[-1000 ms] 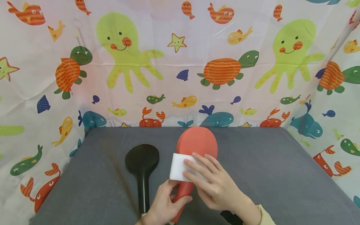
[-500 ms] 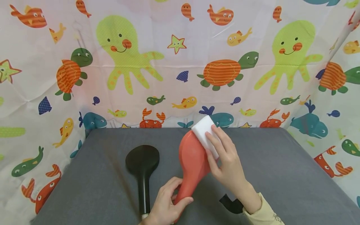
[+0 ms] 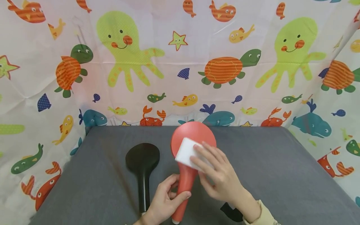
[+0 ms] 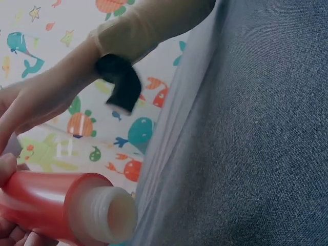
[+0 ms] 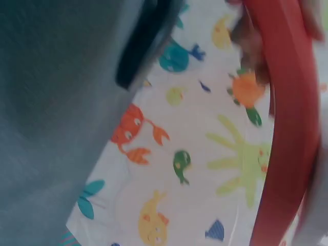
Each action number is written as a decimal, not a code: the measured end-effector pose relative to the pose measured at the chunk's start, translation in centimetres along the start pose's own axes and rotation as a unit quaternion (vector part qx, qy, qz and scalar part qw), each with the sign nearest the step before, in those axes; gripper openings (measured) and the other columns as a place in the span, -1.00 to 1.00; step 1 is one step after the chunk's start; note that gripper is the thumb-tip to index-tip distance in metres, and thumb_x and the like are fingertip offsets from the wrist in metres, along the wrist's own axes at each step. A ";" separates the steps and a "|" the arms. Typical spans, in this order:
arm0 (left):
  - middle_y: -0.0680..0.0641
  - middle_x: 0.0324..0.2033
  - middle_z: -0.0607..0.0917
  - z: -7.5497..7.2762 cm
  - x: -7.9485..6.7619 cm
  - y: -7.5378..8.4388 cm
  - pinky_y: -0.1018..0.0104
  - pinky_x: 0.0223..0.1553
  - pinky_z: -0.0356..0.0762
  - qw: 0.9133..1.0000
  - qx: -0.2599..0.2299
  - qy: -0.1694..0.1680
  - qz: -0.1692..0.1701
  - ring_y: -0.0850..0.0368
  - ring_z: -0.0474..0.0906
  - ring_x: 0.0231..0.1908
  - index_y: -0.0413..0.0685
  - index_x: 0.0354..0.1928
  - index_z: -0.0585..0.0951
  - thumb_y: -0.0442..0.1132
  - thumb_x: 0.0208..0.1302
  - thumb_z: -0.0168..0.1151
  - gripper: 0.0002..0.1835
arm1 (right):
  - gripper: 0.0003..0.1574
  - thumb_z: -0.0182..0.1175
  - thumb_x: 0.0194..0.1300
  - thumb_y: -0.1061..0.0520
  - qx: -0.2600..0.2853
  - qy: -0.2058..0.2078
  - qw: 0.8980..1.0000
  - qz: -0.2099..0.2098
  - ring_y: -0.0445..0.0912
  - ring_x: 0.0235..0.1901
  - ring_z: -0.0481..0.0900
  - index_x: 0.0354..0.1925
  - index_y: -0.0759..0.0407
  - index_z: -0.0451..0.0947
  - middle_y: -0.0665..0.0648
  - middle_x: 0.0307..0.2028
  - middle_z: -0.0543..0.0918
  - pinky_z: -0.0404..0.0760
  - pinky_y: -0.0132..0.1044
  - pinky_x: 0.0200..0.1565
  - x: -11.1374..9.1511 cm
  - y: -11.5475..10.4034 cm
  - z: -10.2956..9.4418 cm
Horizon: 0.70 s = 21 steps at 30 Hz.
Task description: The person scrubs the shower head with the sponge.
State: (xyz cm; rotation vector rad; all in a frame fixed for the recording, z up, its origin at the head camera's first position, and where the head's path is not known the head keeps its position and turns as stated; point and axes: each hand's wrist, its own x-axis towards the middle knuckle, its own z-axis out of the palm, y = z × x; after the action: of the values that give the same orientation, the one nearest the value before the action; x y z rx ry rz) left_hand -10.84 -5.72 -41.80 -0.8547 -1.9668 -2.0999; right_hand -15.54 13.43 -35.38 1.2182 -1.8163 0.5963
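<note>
My left hand [image 3: 166, 200] grips the handle of a red shower head [image 3: 197, 131], its round head tilted up and away. A pale threaded end [image 4: 105, 212] of that handle shows in the left wrist view. My right hand [image 3: 220, 175] holds a white sponge [image 3: 187, 153] against the lower part of the head, where it joins the handle. Part of the head is hidden behind the sponge and fingers. In the right wrist view the red shower head [image 5: 289, 128] is blurred along the right side. Left of my hands lies a black shower head [image 3: 142, 159].
A grey cloth [image 3: 267, 162] covers the table. Behind it and at the sides hangs a white curtain [image 3: 168, 75] printed with sea animals. A black strip [image 3: 232, 212] hangs by my right wrist.
The sponge went from the handle's top up to the head's right edge, then back down onto its front. The red shower head turned sideways, then back to face me. The left hand kept its grip.
</note>
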 end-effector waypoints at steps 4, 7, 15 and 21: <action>-0.25 -0.21 0.54 -0.1 0.0 0.0 0.18 -0.47 0.63 1.000 -0.016 -0.022 -0.003 0.14 0.59 -0.25 -0.23 -0.03 0.49 -0.49 0.16 0.23 -0.68 | -0.49 -0.06 0.36 -0.01 -0.005 0.023 0.994 0.105 0.23 0.22 0.26 0.12 0.26 0.46 0.30 0.20 0.38 0.27 0.07 0.16 0.7 2.2 -0.8; -0.25 -0.23 0.54 -0.1 0.0 -0.1 0.18 -0.46 0.64 0.999 -0.022 -0.032 -0.009 0.15 0.59 -0.27 -0.23 -0.03 0.49 -0.47 0.17 0.22 -0.69 | -0.44 -0.09 0.38 -0.09 -0.016 0.030 0.987 0.156 0.19 0.25 0.23 0.16 0.24 0.44 0.26 0.24 0.35 0.29 0.18 0.11 1.0 3.3 -1.3; -0.25 -0.22 0.56 -0.1 -0.1 0.2 0.17 -0.40 0.64 0.997 -0.042 -0.034 -0.058 0.16 0.58 -0.26 -0.27 -0.02 0.49 -0.42 0.22 0.19 -0.72 | -0.53 -0.07 0.37 0.04 -0.017 0.047 0.995 0.081 0.27 0.20 0.27 0.08 0.31 0.48 0.35 0.17 0.40 0.22 0.03 0.20 -0.1 1.3 -1.1; -0.30 -0.12 0.55 -0.2 -0.1 0.3 0.21 -0.25 0.62 0.992 -0.062 -0.002 -0.113 0.12 0.59 -0.21 -0.39 0.07 0.41 -0.42 0.23 0.17 -0.62 | -0.58 -0.08 0.33 0.13 0.025 -0.012 0.999 -0.034 0.25 0.16 0.33 0.04 0.27 0.51 0.34 0.12 0.45 0.20 -0.05 0.20 -0.8 -1.5 0.0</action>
State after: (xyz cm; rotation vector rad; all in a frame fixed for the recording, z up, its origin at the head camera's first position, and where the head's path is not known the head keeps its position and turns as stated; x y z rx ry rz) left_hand -10.70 -6.01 -41.55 -0.6828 -2.0391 -2.3671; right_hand -14.03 13.22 -36.16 1.3203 -1.7823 0.5938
